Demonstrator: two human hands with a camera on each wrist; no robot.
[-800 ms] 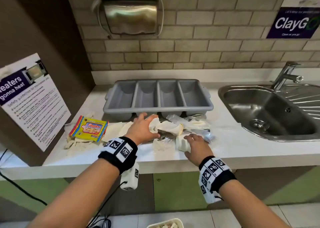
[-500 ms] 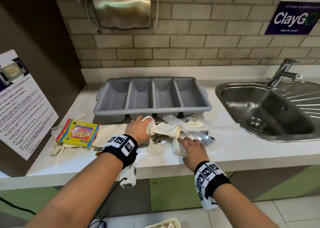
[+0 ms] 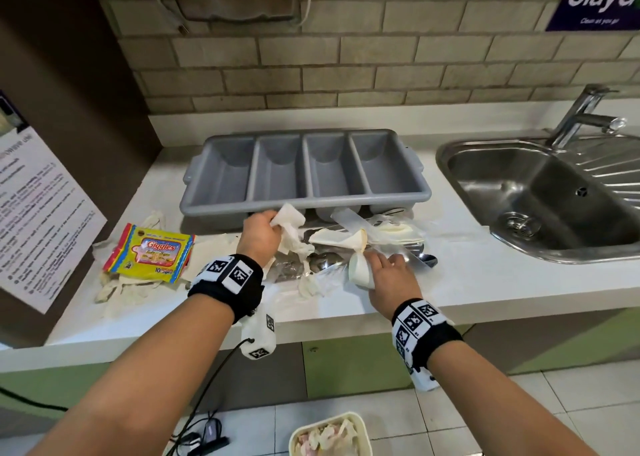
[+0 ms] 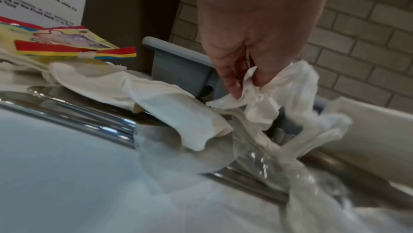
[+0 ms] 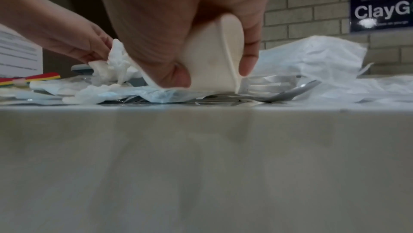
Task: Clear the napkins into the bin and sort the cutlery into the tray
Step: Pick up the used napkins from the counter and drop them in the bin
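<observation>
A grey four-compartment cutlery tray [image 3: 304,168] stands on the white counter [image 3: 485,282], its compartments bare. In front of it lies a heap of white napkins [image 3: 394,230], clear plastic and metal cutlery [image 3: 424,260]. My left hand [image 3: 261,235] pinches a crumpled white wrapper [image 3: 291,223] [image 4: 279,91] just above the heap. My right hand [image 3: 388,275] grips a small white paper cup [image 3: 360,270] [image 5: 214,56] lying on its side over a fork [image 5: 268,83] and a spoon [image 5: 297,90].
A yellow snack packet [image 3: 152,253] rests on more napkins [image 3: 121,289] at the left. A steel sink [image 3: 540,199] with a tap [image 3: 585,112] is at the right. A bin [image 3: 329,435] holding waste stands on the floor below the counter edge.
My left hand has lifted the wrapper a little higher off the heap. My right hand has closed round the paper cup. The head view has dipped, showing more of the bin.
</observation>
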